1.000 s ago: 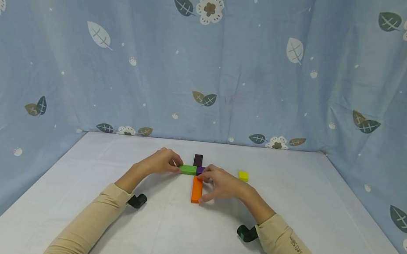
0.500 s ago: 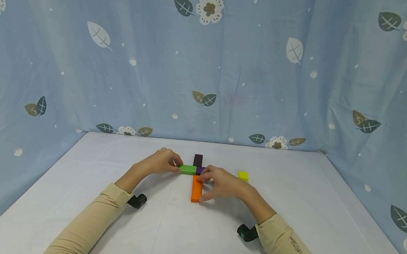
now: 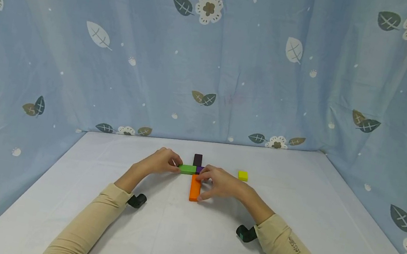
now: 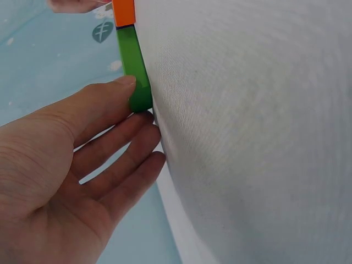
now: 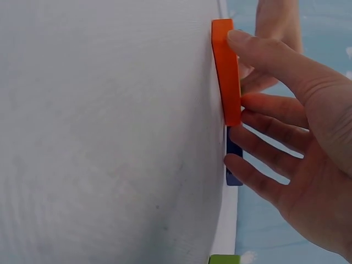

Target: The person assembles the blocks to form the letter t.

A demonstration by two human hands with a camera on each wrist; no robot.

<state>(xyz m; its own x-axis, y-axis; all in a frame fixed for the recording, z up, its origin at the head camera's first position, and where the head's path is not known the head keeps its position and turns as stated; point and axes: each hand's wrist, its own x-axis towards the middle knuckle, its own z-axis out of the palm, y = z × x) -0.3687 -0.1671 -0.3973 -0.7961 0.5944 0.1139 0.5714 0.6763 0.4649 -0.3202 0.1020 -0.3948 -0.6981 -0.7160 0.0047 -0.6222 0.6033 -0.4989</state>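
Note:
My left hand point(image 3: 160, 161) pinches the left end of a green block point(image 3: 187, 169) between thumb and fingers. The green block lies crosswise on the table, meeting a purple block point(image 3: 198, 170) that is partly hidden by my right hand point(image 3: 223, 183). An orange block point(image 3: 195, 189) points from this row toward me. Thumb and index finger of my right hand hold the orange block along its right side, thumb near the closer end. In the right wrist view the other fingers lie beside the purple block point(image 5: 234, 159). A dark brown block point(image 3: 198, 160) stands out behind the row.
A small yellow block point(image 3: 243, 176) lies apart, to the right of the right hand. White cloth point(image 3: 170, 237) covers the table. Blue patterned curtains point(image 3: 139, 54) hang behind and at both sides. Black wrist cameras point(image 3: 137, 200) sit under the sleeves.
The orange block has slid slightly to the left and a little away from me, with my right hand moving along. My left hand and the green block stay nearly still.

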